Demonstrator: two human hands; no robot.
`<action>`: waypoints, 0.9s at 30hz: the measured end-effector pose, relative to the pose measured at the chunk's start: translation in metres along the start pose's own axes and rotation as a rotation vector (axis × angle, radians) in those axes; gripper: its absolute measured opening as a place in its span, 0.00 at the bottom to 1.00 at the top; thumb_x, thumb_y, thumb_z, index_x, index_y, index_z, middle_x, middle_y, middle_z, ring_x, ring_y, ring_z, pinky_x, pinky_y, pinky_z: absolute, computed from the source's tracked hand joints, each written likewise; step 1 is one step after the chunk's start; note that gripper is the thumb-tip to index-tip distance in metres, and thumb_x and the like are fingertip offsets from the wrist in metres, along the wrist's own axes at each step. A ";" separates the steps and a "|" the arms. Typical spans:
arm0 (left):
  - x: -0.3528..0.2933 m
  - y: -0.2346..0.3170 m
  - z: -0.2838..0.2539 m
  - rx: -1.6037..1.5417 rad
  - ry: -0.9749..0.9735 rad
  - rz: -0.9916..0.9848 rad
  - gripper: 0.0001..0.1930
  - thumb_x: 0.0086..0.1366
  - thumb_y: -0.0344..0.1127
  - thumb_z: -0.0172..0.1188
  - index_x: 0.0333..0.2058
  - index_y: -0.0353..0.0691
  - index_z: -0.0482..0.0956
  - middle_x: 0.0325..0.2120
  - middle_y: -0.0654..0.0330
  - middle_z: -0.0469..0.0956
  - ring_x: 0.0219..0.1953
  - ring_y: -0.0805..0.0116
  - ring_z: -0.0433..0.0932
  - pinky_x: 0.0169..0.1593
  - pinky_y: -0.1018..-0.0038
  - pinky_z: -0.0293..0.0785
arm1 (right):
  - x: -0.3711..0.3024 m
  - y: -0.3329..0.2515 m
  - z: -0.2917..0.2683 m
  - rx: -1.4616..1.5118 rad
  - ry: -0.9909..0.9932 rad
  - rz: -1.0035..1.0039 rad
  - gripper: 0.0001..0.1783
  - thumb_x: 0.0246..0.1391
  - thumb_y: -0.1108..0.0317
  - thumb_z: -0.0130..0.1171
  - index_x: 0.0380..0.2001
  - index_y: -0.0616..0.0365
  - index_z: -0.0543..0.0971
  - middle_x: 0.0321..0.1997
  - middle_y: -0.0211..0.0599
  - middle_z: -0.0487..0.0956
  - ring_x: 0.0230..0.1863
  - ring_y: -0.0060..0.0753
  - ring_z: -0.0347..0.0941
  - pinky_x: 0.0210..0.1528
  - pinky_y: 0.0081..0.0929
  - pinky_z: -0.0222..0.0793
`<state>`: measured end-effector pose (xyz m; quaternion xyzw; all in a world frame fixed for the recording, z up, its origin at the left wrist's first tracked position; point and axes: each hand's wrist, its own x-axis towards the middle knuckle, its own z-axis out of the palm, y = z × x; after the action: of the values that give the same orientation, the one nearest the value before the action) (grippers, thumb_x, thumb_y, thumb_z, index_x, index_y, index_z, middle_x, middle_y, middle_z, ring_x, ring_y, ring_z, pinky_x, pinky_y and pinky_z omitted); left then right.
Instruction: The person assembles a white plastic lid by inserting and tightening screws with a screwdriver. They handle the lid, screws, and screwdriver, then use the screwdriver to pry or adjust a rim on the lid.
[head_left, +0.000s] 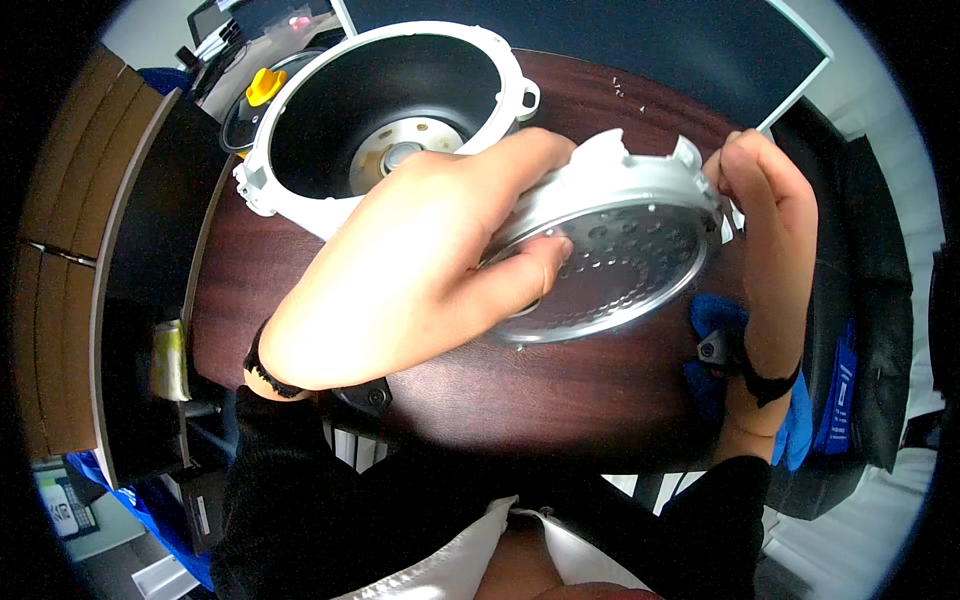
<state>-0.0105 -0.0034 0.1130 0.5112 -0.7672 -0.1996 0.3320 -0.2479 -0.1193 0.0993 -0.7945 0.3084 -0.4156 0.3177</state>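
Observation:
My left hand (400,270) grips a white rice cooker lid (620,185), its thumb pressed on the dimpled metal inner plate (640,255). The lid is tilted above the table, with that metal side turned toward me. At the lid's right end my right hand (770,185) is closed, fingertips pinched together by the rim; what lies between them is hidden. Beyond my left hand stands the white rice cooker body (500,60), open at the top. Its dark inside shows a pale round heating plate (375,150) with a metal centre.
A glass lid with a yellow knob (265,87) lies left of the cooker body. Several tiny screw-like bits (617,88) are scattered on the dark wooden table (450,385). Blue cloth (715,312) lies at the right edge. A dark panel (640,35) stands behind.

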 end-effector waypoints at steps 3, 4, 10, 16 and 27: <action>0.001 -0.003 0.000 0.002 -0.039 0.041 0.22 0.59 0.31 0.61 0.51 0.29 0.70 0.29 0.48 0.79 0.28 0.64 0.81 0.35 0.72 0.75 | -0.005 -0.007 0.003 -0.028 -0.041 -0.136 0.10 0.59 0.72 0.55 0.24 0.62 0.72 0.23 0.27 0.69 0.27 0.17 0.64 0.31 0.17 0.60; 0.002 -0.003 0.001 0.007 -0.046 0.049 0.22 0.58 0.31 0.61 0.51 0.29 0.70 0.29 0.47 0.79 0.29 0.63 0.81 0.35 0.71 0.75 | -0.007 -0.010 0.005 -0.044 -0.035 -0.213 0.09 0.57 0.73 0.56 0.24 0.61 0.72 0.23 0.29 0.69 0.27 0.18 0.64 0.31 0.18 0.60; 0.004 -0.008 0.012 0.024 -0.067 0.068 0.23 0.57 0.33 0.61 0.51 0.29 0.70 0.29 0.46 0.78 0.31 0.55 0.81 0.37 0.68 0.75 | -0.029 -0.038 0.017 -0.293 -0.305 -0.460 0.02 0.55 0.74 0.57 0.28 0.59 0.77 0.24 0.36 0.71 0.24 0.28 0.70 0.26 0.24 0.62; 0.005 -0.006 0.017 -0.040 -0.090 0.087 0.26 0.58 0.35 0.62 0.53 0.30 0.69 0.32 0.45 0.79 0.34 0.52 0.81 0.39 0.67 0.75 | -0.033 -0.025 0.037 -0.282 -0.252 -0.437 0.07 0.50 0.70 0.65 0.26 0.60 0.78 0.23 0.34 0.72 0.19 0.29 0.70 0.22 0.24 0.62; 0.005 -0.006 0.025 -0.070 -0.101 0.106 0.28 0.57 0.34 0.62 0.54 0.30 0.67 0.33 0.45 0.79 0.35 0.48 0.81 0.39 0.65 0.75 | -0.036 -0.027 0.037 -0.307 -0.255 -0.394 0.07 0.48 0.70 0.67 0.28 0.59 0.79 0.22 0.32 0.73 0.19 0.22 0.67 0.21 0.21 0.60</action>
<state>-0.0263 -0.0115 0.0934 0.4474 -0.8014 -0.2338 0.3207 -0.2264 -0.0667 0.0864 -0.9239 0.1646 -0.3144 0.1430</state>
